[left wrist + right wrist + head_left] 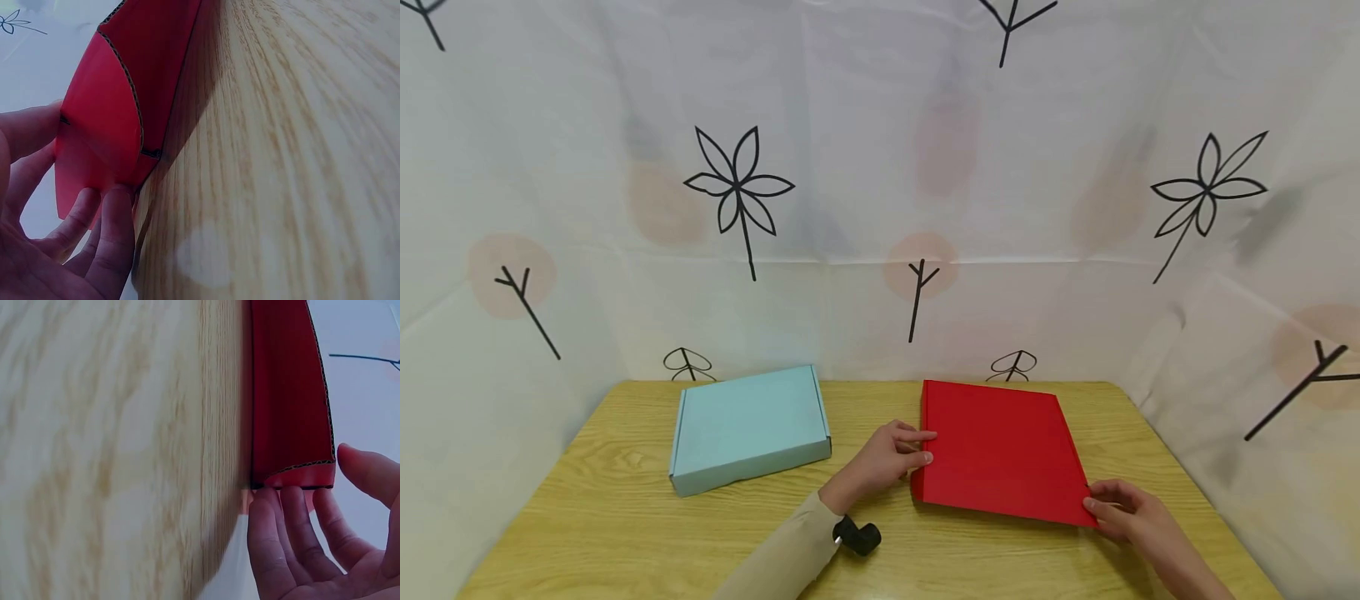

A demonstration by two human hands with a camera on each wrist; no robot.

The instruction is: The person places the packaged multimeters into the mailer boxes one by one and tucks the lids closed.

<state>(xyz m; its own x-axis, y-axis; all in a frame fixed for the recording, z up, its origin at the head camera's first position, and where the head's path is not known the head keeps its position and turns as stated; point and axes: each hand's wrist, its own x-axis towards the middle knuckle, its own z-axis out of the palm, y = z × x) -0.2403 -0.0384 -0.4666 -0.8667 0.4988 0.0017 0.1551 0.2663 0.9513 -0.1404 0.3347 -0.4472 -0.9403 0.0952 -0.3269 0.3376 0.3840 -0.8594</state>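
A flat red cardboard box [1000, 450] lies on the right half of the wooden table. My left hand [887, 457] holds its left side: two fingertips reach the top edge, and in the left wrist view other fingers [115, 225] press the side face. At the front right corner my right hand [1127, 517] holds the box, thumb at the top edge and fingers against the side. Both wrist views show the front of the red box [290, 387] as a dark red recess with bare corrugated edges. The far side is hidden.
A light blue flat box [752, 425] lies closed on the left of the wooden table [587, 533]. A white cloth [865, 167] with plant drawings hangs behind and along both sides. A black device [857, 536] sits at the left sleeve's cuff.
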